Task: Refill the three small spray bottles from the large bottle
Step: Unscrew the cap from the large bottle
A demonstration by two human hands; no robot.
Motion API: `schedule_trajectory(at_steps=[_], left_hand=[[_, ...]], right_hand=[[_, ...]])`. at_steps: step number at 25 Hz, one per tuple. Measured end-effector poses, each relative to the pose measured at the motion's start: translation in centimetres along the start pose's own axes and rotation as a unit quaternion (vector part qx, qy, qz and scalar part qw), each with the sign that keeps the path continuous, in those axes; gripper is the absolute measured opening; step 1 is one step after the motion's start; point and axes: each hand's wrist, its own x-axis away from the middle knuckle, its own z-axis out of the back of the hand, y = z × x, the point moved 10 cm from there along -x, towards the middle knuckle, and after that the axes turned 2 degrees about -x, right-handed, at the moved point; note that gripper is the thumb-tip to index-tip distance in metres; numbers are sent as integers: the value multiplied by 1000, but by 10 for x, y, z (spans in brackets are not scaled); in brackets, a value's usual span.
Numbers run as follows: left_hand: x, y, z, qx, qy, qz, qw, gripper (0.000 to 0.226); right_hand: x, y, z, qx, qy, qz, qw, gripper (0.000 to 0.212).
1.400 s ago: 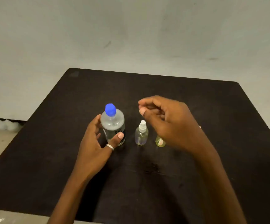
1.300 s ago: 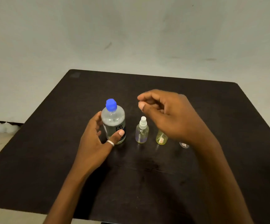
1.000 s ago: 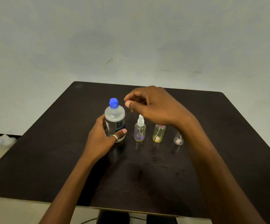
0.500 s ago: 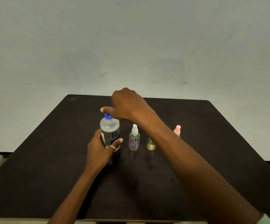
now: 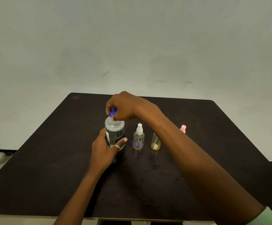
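From the head view, the left hand (image 5: pixel 103 147) wraps its fingers around the clear, round-shouldered large bottle (image 5: pixel 115 133) standing on the dark matte table (image 5: pixel 50 159), while the right hand (image 5: pixel 124 107) pinches its blue cap (image 5: pixel 113 112). Just beside it stand three small clear spray bottles (image 5: pixel 138 139), still capped. A hard twist on smooth plastic could slip and topple these light neighbours.

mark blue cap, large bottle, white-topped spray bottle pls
blue cap (image 5: pixel 113 112), head view, exposed left edge.
large bottle (image 5: pixel 114 127), head view, clear shoulder.
white-topped spray bottle (image 5: pixel 138 140), head view, clear body.
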Motion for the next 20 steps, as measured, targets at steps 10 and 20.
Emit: schedule_trajectory(at_steps=[10,20], left_hand=[[-1,-1,0,10,-2,-16,1000,56],[-3,-6,1,13,3,-19,1000,63]], right_hand=[[3,6,21,58,76,-61,994,43],[-5,-6,13,21,28,4,999,18]])
